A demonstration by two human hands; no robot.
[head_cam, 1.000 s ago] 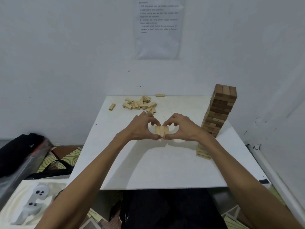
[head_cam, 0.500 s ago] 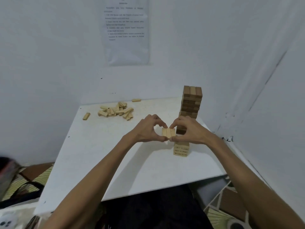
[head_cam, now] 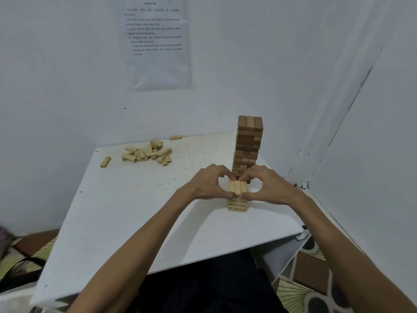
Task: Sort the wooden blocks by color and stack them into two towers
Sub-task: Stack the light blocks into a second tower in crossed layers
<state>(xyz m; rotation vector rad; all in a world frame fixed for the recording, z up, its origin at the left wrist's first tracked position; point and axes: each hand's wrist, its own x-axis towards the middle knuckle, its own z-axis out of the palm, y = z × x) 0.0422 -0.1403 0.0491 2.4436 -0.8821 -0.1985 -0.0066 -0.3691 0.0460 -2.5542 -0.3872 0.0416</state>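
The row of three pale blocks (head_cam: 237,187) is sitting at the top of the short light tower (head_cam: 236,205), toward 3 o'clock on the white table (head_cam: 135,211). The thumbs are hiding the seam, so I cannot tell whether the row is already resting there.

To land it well, I judge the row should be going down level and squared over the layer beneath, with both sides letting go together.

The left hand (head_cam: 207,184) is pinching the row from 9 o'clock and the right hand (head_cam: 268,188) from 3 o'clock. Each has its thumb at the near end and curled fingers at the far end. Both forearms are reaching in from 6 o'clock.

The dark tower (head_cam: 248,145) is standing just behind at 12 o'clock. A loose pile of pale blocks (head_cam: 147,152) is lying well apart toward 10 o'clock.
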